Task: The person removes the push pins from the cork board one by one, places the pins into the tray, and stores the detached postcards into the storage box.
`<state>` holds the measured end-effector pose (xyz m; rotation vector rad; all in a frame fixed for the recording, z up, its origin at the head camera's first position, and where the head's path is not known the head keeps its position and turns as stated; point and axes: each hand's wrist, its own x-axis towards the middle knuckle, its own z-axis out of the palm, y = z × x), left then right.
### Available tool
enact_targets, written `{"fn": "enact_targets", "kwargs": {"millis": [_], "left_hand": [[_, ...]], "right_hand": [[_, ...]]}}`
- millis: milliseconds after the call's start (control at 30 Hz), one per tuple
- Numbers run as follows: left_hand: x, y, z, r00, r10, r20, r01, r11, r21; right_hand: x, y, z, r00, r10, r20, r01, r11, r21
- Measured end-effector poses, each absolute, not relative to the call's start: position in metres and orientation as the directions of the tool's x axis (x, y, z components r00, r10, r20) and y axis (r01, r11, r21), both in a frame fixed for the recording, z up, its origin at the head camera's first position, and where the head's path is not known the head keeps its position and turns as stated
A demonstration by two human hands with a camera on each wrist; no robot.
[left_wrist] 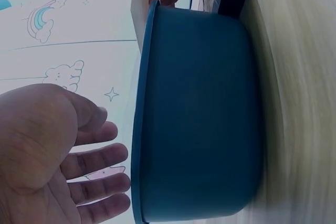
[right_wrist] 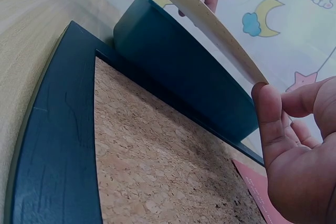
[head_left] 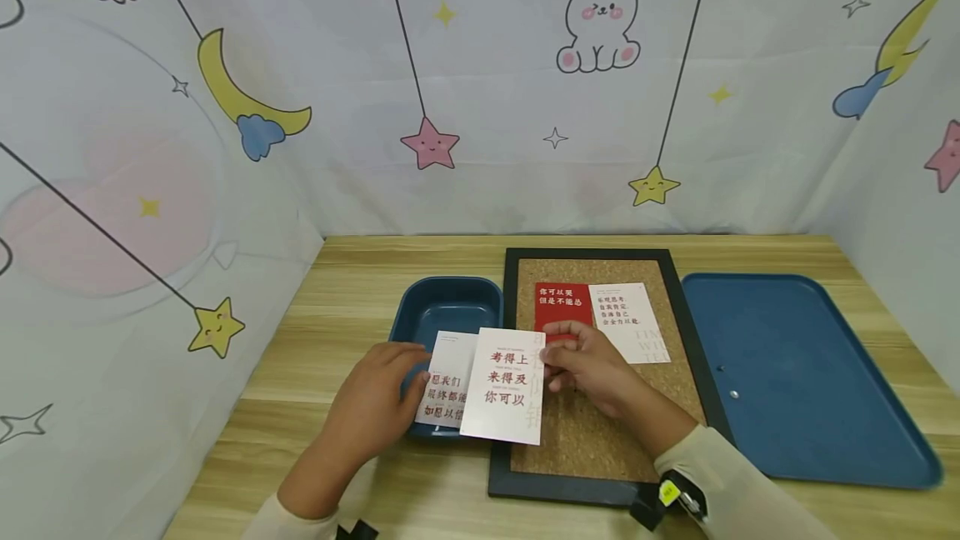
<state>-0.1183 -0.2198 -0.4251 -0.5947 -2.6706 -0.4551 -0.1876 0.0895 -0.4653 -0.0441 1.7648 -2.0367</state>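
Note:
A white card with red Chinese characters (head_left: pixel 504 386) is pinched at its right edge by my right hand (head_left: pixel 588 363), between thumb and fingers. It is held above the right side of a blue rectangular bin (head_left: pixel 407 307). Another white card (head_left: pixel 447 382) shows over the bin, partly covered by the held one; its exact support is hard to tell. My left hand (head_left: pixel 380 397) is at the bin's left side, close to that card. In the left wrist view the left hand (left_wrist: pixel 63 156) has extended, spread fingers with nothing between them, beside the bin's rim.
A black-framed cork board (head_left: pixel 600 440) lies right of the bin. On it are a red card (head_left: pixel 561 297) and a white card (head_left: pixel 628 315), side by side. A flat blue tray (head_left: pixel 817 382) is at the right. A printed curtain (head_left: pixel 510 190) hangs behind the table.

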Motion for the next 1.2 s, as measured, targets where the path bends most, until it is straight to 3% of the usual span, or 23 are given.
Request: {"fn": "enact_targets", "kwargs": {"millis": [267,733,1200], "left_hand": [[-0.1193,-0.2224,-0.4270,-0.857,0.294,0.423,0.421,0.873,0.247],[-0.1178,-0.2269,-0.4262,-0.905,0.086,0.417,0.247,0.903,0.351],[-0.1193,-0.2297,-0.4290,-0.928,-0.018,0.371,0.124,0.926,0.356]], "right_hand": [[-0.1877,0.0885,-0.4639,-0.902,-0.347,-0.257,0.301,-0.077,-0.951],[-0.1884,0.0831,-0.4643,-0.898,-0.349,-0.269,0.310,-0.064,-0.949],[-0.1887,0.0799,-0.4669,-0.900,-0.350,-0.260,0.302,-0.069,-0.951]]}}
